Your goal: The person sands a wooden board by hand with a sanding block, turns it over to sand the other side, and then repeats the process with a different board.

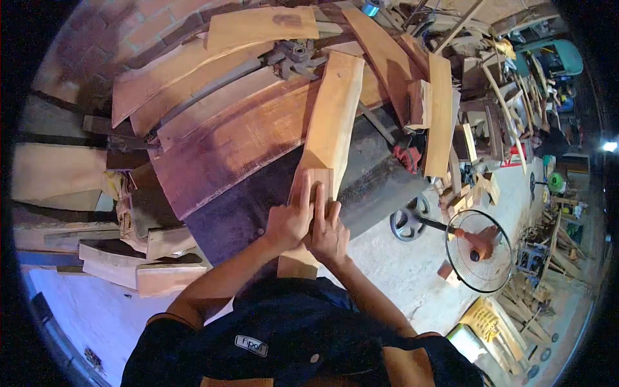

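Note:
A long pale board [334,106] lies lengthwise in front of me on the dark bench top [225,222], its near end showing by my waist. On top of the board sits what looks like a wooden hand plane [320,175], with most of its body covered by my fingers. My left hand [288,222] is closed around its left side, index finger stretched forward along it. From the right, my right hand [329,235] grips it the same way, fingers partly curled. Both hands are close together, and the plane's underside is hidden.
Wide planks [238,151] lie across the bench's far side, near a dark metal multi-armed piece [298,55]. A red-ended tool [407,158] rests at right. Beyond it stands a fan [478,251] on the floor. Stacked timber [171,277] is at left.

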Demonstrator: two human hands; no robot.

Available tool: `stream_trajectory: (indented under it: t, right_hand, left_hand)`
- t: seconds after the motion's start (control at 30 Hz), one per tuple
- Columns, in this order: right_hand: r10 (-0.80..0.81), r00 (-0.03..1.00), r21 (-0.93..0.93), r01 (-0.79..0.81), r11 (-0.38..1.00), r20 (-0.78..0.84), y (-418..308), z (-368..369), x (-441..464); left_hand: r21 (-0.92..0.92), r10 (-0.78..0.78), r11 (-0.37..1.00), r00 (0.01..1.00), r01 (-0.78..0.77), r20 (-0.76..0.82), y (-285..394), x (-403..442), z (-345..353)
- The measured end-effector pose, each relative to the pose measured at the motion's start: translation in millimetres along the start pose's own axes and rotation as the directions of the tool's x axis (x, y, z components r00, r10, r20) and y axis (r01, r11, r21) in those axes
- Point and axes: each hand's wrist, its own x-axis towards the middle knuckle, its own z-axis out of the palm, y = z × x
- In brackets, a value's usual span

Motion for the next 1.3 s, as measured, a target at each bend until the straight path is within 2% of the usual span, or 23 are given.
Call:
stream_trajectory:
  t: [0.07,0.13,0.17,0.2,0.23,0.27,0.3,0.33,0.43,0.6,0.67,0.7,0.73,0.8,0.83,0.9,0.97,1.07,1.1,1.17,1.2,1.27,1.3]
  right_hand:
    - [-0.012,1.0,-0.121,0.015,0.993,0.023,3.0,-17.7,32.8]
    - [0.117,0.989,-0.217,-0.096,0.971,0.088,3.9,-36.8,89.3]
    - [0.079,0.997,-0.19,-0.075,0.979,0.013,11.9,-40.6,120.4]
    - [0.041,0.997,-0.192,-0.052,0.98,-0.064,19.2,-48.0,153.1]
    - [0.092,0.994,-0.186,-0.1,0.977,-0.054,16.3,-64.5,185.6]
    - [0.077,0.99,-0.172,-0.096,0.98,-0.114,24.2,-67.7,216.0]
    - [0.103,0.986,-0.214,-0.129,0.968,-0.13,31.1,-71.5,243.6]
    - [0.124,0.983,-0.181,-0.147,0.972,-0.133,35.9,-74.9,265.0]
    - [0.104,0.974,-0.206,-0.146,0.968,-0.2,39.6,-74.0,283.4]
    - [0.095,0.977,-0.151,-0.125,0.981,-0.19,19.7,-50.6,194.3]
    - [0.066,0.984,-0.2,-0.099,0.975,-0.167,11.5,-19.1,124.6]
    - [0.086,0.994,-0.231,-0.099,0.968,-0.065,1.1,-13.4,83.2]
    - [0.042,0.996,-0.239,-0.061,0.969,-0.084,-4.1,1.2,45.2]
    - [-0.017,0.999,-0.195,0.01,0.981,-0.031,-12.8,23.5,-16.7]
    - [0.003,0.996,-0.153,0.011,0.988,0.094,-14.0,27.8,-38.4]
    - [-0.068,0.997,-0.082,0.072,0.994,0.045,-20.4,22.3,-47.5]
    - [-0.114,0.993,-0.107,0.116,0.987,0.026,-17.9,17.2,-33.2]
    - [-0.051,0.998,-0.244,0.061,0.968,0.048,1.5,3.2,38.2]
    - [-0.051,0.998,-0.232,0.056,0.971,0.026,-1.8,-21.3,69.7]
    - [-0.011,0.998,-0.216,-0.003,0.976,-0.066,14.2,-37.6,141.9]
    - [-0.009,0.993,-0.231,-0.018,0.973,-0.118,22.3,-44.5,173.3]
    - [-0.005,0.977,-0.261,-0.052,0.964,-0.212,32.7,-59.8,226.8]
    - [-0.003,0.979,-0.24,-0.047,0.97,-0.204,44.3,-62.2,253.1]
  left_hand:
    - [0.013,-0.017,1.0,0.999,0.017,0.036,-2.1,35.9,-5.5]
    - [0.072,-0.104,0.993,0.977,0.092,0.186,-4.5,99.6,-21.6]
    - [0.104,0.041,0.994,0.995,-0.032,-0.085,-13.3,130.5,-13.2]
    - [-0.107,0.016,0.994,0.994,-0.028,-0.11,-32.8,174.3,6.4]
    - [0.081,0.147,0.989,0.941,-0.128,-0.304,-27.8,213.1,-10.7]
    - [-0.026,-0.048,0.999,0.998,0.048,-0.027,-11.0,243.1,-43.4]
    - [0.024,-0.052,0.998,0.998,0.052,0.024,-5.4,267.4,-54.7]
    - [0.119,0.063,0.992,0.994,-0.053,-0.085,-20.7,296.4,-42.3]
    - [0.071,0.109,0.992,0.993,-0.106,-0.041,-32.9,327.6,-39.8]
    - [0.157,0.107,0.983,0.994,-0.101,-0.031,-18.4,228.3,-46.1]
    - [0.448,0.351,0.869,0.901,-0.212,-0.254,-42.9,147.5,0.8]
    - [0.118,0.016,0.993,0.997,-0.025,0.081,-23.0,96.5,-17.5]
    - [0.08,-0.046,0.996,0.987,0.034,0.152,-12.6,52.2,-21.6]
    - [0.001,-0.026,1.0,0.991,0.026,0.133,-24.5,-30.8,3.8]
    - [0.019,-0.099,0.995,0.989,0.098,0.106,-13.0,-59.0,4.5]
    - [0.03,-0.184,0.983,0.981,0.182,0.066,-5.6,-62.7,-1.4]
    - [0.007,-0.114,0.993,0.986,0.114,0.121,-9.6,-53.7,-6.8]
    - [0.125,0.041,0.991,0.998,-0.046,0.042,-29.8,25.7,-5.2]
    - [0.075,0.138,0.989,0.984,-0.13,-0.111,-32.0,63.1,-9.9]
    - [0.083,0.004,0.997,1.0,-0.006,0.022,-34.4,149.8,-14.8]
    - [0.132,0.284,0.958,0.917,-0.256,-0.28,-53.1,196.8,-2.1]
    - [0.058,0.018,0.998,1.0,-0.018,-0.004,-21.3,253.8,-42.8]
    - [0.055,0.108,0.993,0.989,-0.103,-0.098,-30.6,283.5,-35.8]
